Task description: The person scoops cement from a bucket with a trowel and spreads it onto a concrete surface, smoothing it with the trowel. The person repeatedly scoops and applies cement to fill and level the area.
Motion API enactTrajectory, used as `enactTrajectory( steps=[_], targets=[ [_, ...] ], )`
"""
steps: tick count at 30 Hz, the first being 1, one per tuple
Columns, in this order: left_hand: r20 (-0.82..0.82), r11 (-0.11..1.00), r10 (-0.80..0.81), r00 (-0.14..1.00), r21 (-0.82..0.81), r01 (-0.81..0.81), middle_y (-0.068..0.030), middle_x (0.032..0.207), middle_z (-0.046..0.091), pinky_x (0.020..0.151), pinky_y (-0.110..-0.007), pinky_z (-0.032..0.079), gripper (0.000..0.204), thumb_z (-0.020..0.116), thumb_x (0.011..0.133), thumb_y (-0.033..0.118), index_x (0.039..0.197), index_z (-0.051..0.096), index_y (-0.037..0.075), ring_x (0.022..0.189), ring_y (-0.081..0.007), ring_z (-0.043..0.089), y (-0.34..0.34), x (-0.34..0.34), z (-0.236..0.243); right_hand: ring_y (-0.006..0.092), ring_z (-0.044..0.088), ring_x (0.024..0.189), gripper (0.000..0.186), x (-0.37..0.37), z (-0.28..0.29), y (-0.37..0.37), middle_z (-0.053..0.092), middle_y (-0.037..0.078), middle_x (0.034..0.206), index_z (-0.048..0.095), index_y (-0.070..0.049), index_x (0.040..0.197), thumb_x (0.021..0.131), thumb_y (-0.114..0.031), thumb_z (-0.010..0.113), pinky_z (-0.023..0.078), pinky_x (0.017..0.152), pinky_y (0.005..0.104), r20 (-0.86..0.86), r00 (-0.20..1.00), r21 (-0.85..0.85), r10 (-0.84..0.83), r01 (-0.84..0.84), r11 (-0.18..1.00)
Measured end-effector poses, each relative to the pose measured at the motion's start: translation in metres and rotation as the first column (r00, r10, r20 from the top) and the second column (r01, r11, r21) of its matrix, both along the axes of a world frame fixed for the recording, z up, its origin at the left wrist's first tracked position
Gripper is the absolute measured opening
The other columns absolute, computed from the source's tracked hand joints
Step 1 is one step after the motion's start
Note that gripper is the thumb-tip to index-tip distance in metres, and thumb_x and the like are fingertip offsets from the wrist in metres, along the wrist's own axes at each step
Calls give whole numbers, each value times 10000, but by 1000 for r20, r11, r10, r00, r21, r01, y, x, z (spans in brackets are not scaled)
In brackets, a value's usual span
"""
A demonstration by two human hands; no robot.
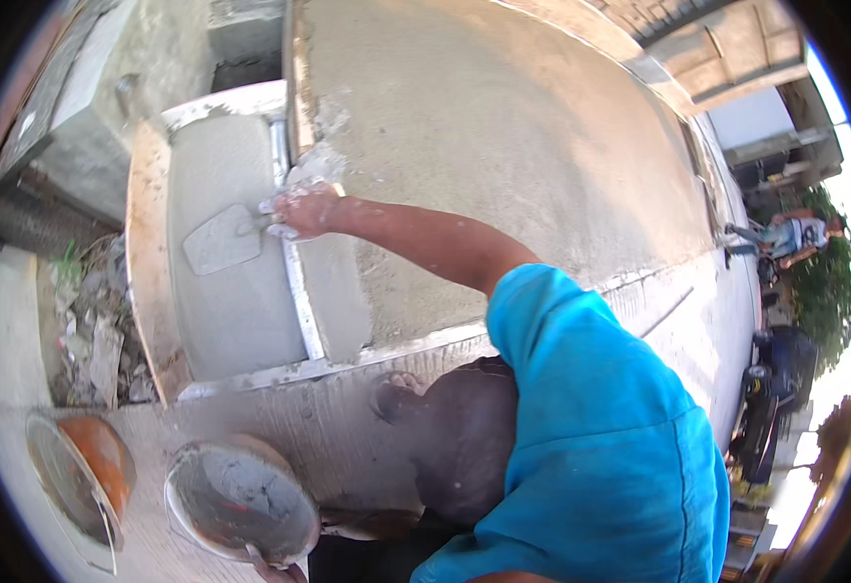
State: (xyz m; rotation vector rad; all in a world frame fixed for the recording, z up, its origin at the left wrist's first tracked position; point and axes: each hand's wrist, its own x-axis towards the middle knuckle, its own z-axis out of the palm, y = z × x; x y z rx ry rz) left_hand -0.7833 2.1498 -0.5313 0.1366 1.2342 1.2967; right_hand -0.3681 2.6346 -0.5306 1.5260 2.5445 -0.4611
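Note:
My right hand (pixel 304 209) is closed around the handle of a trowel (pixel 223 241), and my bare forearm stretches leftward from a blue sleeve. The trowel's flat, cement-smeared blade lies on the smooth wet cement (pixel 241 335) inside a narrow form. Beneath my right wrist, a long pale metal bar (pixel 299 296) runs along the form's right side. At the lower edge, my left hand (pixel 275 571) grips the rim of a bucket (pixel 174 496) holding grey wet mortar. Most of that hand is cut off or hidden.
An orange bucket (pixel 106 457) with a wire handle stands at lower left. A wooden board (pixel 148 253) edges the form, with rubble (pixel 100 335) beyond it. A wide cement slab (pixel 503 136) spreads across the top. My bent knee (pixel 469 428) is near the middle; a person (pixel 799 233) is far right.

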Motion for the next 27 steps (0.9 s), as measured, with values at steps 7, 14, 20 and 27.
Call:
enactTrajectory(
  steps=[7,14,20,27],
  targets=[
    [-185,954,-243,952,-225,200,-181,1411,370,1040,-420,361,714,592,842,306,1421,269,42,1221,-312,441,113,57,11,429,358,1284,610,-14,14,-13,374,245,1376,333,-74,1387,876,-328,548,377,1008,524,-603,736,63,-308,429,901],
    [-209,908,-364,908,-295,296,-185,1380,394,1014,-422,388,688,594,806,227,1393,295,29,1175,-319,471,149,61,31,398,525,1145,659,-30,28,-41,506,273,1214,333,48,1329,833,-304,586,437,940,491,-274,905,-240,-327,264,934],
    [-250,874,-389,887,-406,269,-189,1353,415,993,-424,412,671,596,775,160,1368,318,17,1135,-325,497,156,52,99,362,567,1092,691,29,116,-112,581,232,1117,420,-15,1284,773,-388,699,470,920,444,-171,656,-515,-735,576,634],
    [-435,828,-358,826,-556,67,-193,1321,439,967,-426,439,657,598,738,82,1340,344,4,1089,-331,527,124,-8,256,374,581,1058,670,159,264,-287,589,217,1120,488,-88,1265,817,-581,563,490,862,476,56,552,-432,-832,765,478]
  ],
)
